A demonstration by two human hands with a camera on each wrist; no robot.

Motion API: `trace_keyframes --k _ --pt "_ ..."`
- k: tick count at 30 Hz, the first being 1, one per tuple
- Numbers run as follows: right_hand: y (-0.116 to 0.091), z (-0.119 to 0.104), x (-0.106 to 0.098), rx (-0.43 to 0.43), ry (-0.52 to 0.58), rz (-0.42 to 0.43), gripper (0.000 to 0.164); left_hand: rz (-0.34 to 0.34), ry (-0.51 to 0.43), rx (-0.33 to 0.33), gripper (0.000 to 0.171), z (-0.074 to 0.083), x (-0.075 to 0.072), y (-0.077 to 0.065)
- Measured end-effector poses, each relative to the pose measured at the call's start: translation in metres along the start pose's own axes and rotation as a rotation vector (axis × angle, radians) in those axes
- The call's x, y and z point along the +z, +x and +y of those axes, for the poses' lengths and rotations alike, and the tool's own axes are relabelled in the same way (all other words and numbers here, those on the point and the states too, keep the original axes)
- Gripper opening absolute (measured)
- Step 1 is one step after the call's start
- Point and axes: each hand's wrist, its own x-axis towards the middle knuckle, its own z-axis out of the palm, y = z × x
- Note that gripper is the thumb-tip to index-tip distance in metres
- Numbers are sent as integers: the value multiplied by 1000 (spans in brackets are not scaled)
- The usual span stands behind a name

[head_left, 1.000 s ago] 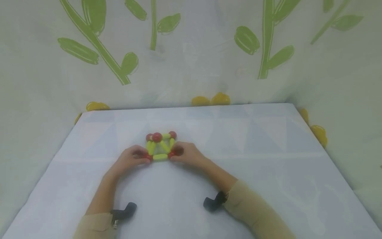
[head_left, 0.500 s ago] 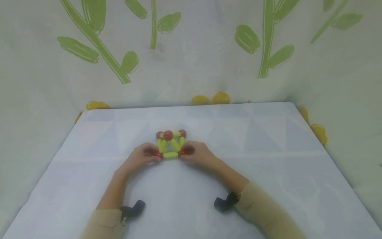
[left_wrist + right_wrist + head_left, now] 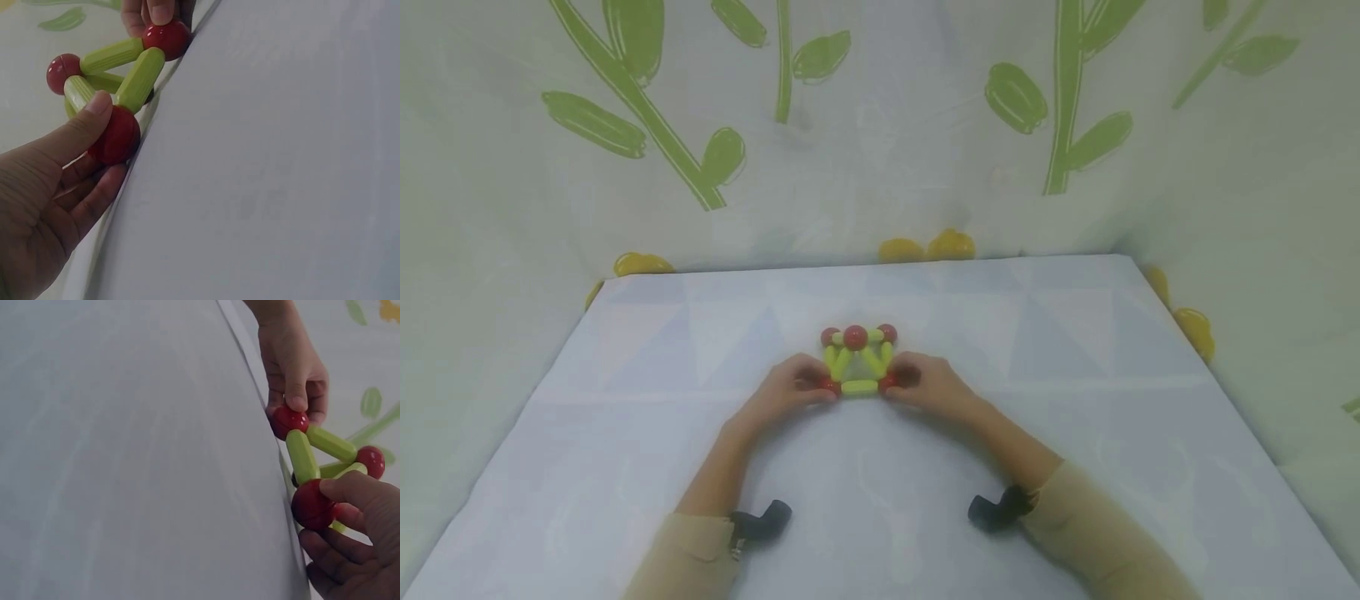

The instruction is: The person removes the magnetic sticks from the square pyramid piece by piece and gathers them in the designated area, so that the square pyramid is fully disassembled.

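Note:
A small frame of yellow-green rods point(image 3: 859, 388) and red balls point(image 3: 855, 337) sits between my hands in the head view, one ball raised above the others. My left hand point(image 3: 792, 387) pinches the near left ball point(image 3: 117, 135) between thumb and fingers. On the other side, my right hand point(image 3: 934, 385) pinches the near right ball point(image 3: 314, 505) the same way. A single rod point(image 3: 302, 456) joins these two balls, and slanting rods rise from them to the raised ball point(image 3: 64, 74). Two more balls at the back show in the head view.
The frame is on a pale table point(image 3: 880, 475) with a faint triangle pattern. Behind it rises a light wall point(image 3: 895, 150) painted with green stems and leaves. A dark wrist mount point(image 3: 763, 522) is strapped at each sleeve.
Both hands have moved to the right along the table, carrying the rod-and-ball frame with them. Their grip on the two near balls looks the same.

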Motion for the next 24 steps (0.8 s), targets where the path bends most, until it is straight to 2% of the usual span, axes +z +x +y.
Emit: trace_keyframes --k 8,15,24 --pt "-16 13 -11 0 3 24 32 -5 -50 27 39 9 19 3" --pt "-31 29 -22 -18 -42 29 34 -31 -28 23 37 20 39 4" --pt "-55 43 -36 -50 -82 59 35 -79 -37 79 36 35 61 6"
